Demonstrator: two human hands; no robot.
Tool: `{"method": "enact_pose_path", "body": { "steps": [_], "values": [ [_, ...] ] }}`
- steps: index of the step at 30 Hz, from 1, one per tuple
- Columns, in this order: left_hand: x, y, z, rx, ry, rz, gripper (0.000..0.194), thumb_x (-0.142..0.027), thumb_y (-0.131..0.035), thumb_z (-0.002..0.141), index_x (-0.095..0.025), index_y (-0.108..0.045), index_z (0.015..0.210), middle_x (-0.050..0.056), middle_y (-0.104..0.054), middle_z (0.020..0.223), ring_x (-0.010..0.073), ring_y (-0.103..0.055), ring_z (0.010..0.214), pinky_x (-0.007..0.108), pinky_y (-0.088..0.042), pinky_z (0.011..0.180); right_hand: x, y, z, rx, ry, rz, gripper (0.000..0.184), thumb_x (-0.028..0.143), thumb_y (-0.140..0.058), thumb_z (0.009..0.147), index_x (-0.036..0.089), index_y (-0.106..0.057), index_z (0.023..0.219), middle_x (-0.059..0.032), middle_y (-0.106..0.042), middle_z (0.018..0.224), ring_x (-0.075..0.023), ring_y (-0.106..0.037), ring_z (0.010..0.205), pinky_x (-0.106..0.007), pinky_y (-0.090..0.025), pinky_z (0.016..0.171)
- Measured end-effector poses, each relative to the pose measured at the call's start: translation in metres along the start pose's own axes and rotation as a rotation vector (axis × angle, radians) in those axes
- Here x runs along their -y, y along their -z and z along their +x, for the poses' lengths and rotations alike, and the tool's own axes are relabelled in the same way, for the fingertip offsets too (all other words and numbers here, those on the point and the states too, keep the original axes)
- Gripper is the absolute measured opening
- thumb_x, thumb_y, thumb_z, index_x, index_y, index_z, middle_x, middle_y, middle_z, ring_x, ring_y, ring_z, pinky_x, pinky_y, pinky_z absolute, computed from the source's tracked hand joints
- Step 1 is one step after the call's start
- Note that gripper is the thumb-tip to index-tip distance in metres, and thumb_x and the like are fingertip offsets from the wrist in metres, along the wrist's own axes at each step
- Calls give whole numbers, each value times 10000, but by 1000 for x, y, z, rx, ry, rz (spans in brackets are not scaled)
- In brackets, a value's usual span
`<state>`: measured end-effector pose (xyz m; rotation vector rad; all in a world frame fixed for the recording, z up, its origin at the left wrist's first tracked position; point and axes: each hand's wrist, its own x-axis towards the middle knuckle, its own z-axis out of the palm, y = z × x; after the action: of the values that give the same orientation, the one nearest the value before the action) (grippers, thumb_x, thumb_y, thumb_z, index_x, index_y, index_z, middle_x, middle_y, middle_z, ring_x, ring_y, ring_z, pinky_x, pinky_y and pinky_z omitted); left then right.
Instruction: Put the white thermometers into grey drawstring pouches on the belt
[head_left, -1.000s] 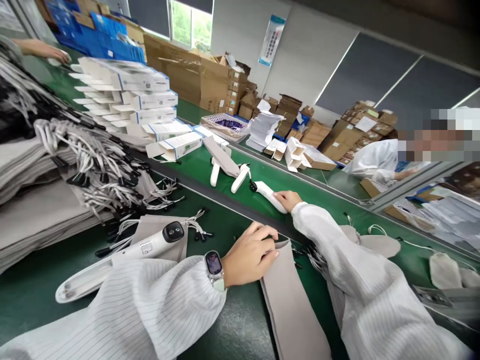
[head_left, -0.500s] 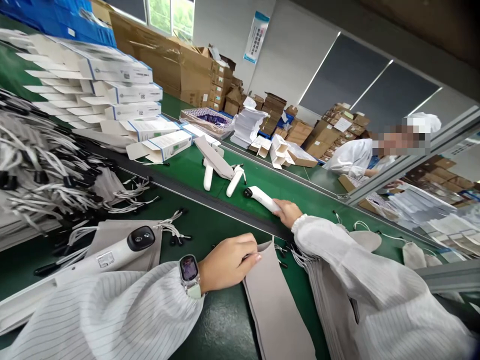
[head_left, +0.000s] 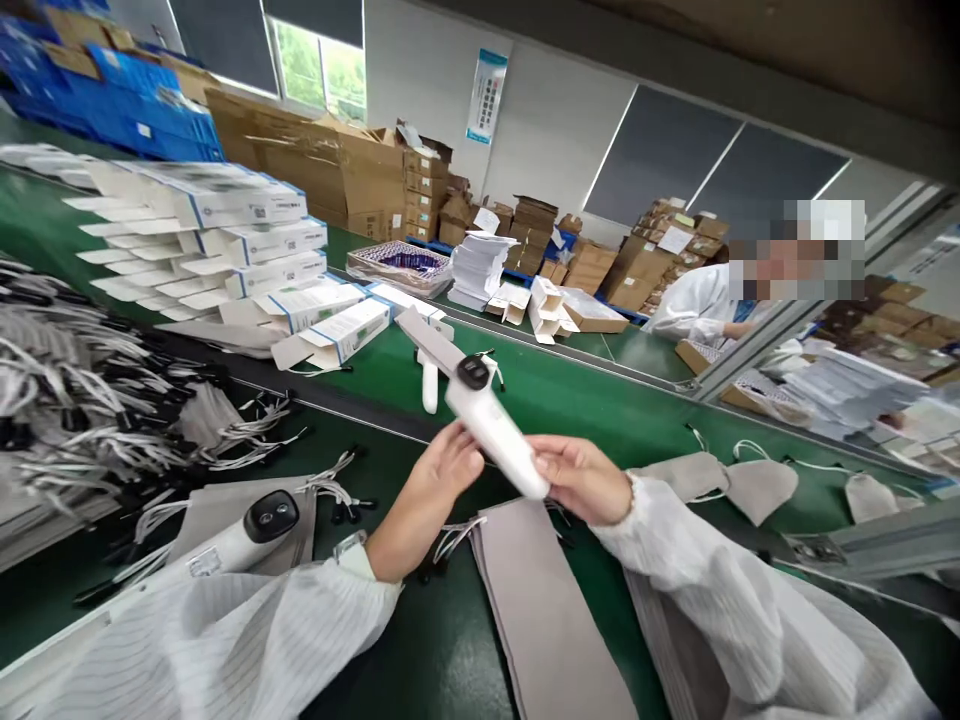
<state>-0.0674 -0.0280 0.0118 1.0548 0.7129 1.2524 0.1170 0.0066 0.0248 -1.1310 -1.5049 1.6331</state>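
on the far left of the green tabletop (head_left: pixel 465 650), a heap of white cords (head_left: pixel 97 370) with dark ends spreads over grey fabric. beside it, a white handheld device (head_left: pixel 229 545) with a black head lies across a grey pouch (head_left: pixel 214 515), its lower part hidden by the left sleeve (head_left: pixel 247 630). behind, white cartons (head_left: pixel 225 243) with blue edges are stacked, flaps open.

near the middle, the left hand (head_left: pixel 436 478) is raised with fingers loosely curled at the side of a second device (head_left: pixel 499 440); whether it grips it, one cannot tell. a grey strip-shaped pouch (head_left: pixel 426 338) rests slantwise on the green belt behind. the second device is held up, tilted, black head towards the upper left, its lower end clamped between the right hand's (head_left: pixel 581 478) thumb and fingers. below lies a layered pile of grey pouches (head_left: pixel 551 600).

further right, a co-worker's white sleeve (head_left: pixel 694 305) shows across the belt, and small drawstring pouches (head_left: pixel 761 488) lie nearer.
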Motion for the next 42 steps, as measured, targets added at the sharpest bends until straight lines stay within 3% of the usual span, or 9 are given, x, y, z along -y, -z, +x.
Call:
{"method": "enact_pose_path", "body": {
  "steps": [2,5,14,22,26,30,34,38,42],
  "values": [
    [-7,-5,0,-49,22,-163,334,-331,-457,839,-159,-379,1115,99,-513,1141,192,-408,1127,328,-295,971,-2,-32,-11,119,-117,297,454,334,-696,585,121,-586,971,-49,-617,826,-117,-576,723,-264,-461,677],
    [-15,-14,-4,-120,117,-210,185,-285,-473,843,-143,-421,951,105,-585,1029,184,-479,1061,313,-308,967,-8,-58,-18,214,-246,426,377,333,-682,614,116,-582,907,-39,-606,748,-134,-590,685,-298,-489,610],
    [-19,-18,-8,-53,171,-95,143,-310,-464,847,-176,-426,878,70,-591,1035,184,-467,1073,312,-343,927,-18,-47,-18,319,-173,488,379,282,-712,583,80,-550,861,-55,-615,710,-163,-625,664,-282,-495,600],
    [-15,-23,-16,7,101,-51,190,-380,-370,868,-194,-403,847,65,-620,937,222,-436,1100,347,-382,866,-12,-65,-34,136,-80,371,357,403,-633,639,113,-481,784,-18,-597,604,-123,-594,502,-218,-469,438],
    [-15,-27,-20,178,199,139,348,-453,-358,846,-180,-413,1053,108,-535,1109,238,-535,953,304,-473,678,-5,-67,-31,280,-56,364,434,353,-705,564,129,-460,844,16,-582,544,-116,-567,435,-232,-471,420],
    [-13,-20,-17,167,-49,566,453,-464,-231,871,-218,-311,1243,80,-412,1237,238,-432,1072,361,-407,831,29,-33,-32,126,154,366,565,402,-594,680,202,-344,1146,11,-599,622,-129,-564,408,-246,-463,363],
    [0,-15,-16,194,-164,1162,323,-370,-468,811,-238,-494,1105,50,-486,1102,232,-419,1047,371,-361,890,73,32,-53,-221,513,302,704,314,-526,739,363,-76,1278,15,-597,786,-134,-594,509,-263,-485,406],
    [18,-14,-22,284,-294,1472,241,-261,-489,813,-207,-541,1043,55,-499,992,214,-456,937,338,-423,799,92,78,-68,-408,701,278,720,210,-604,654,377,-178,1209,25,-564,870,-135,-593,630,-293,-510,521],
    [30,-13,-27,269,-477,1648,279,-162,-373,860,-167,-473,1120,72,-502,944,207,-459,874,342,-424,739,85,81,-60,-498,709,297,498,314,-564,708,361,-241,1084,57,-538,703,-116,-552,530,-253,-469,445]
  ]
}}
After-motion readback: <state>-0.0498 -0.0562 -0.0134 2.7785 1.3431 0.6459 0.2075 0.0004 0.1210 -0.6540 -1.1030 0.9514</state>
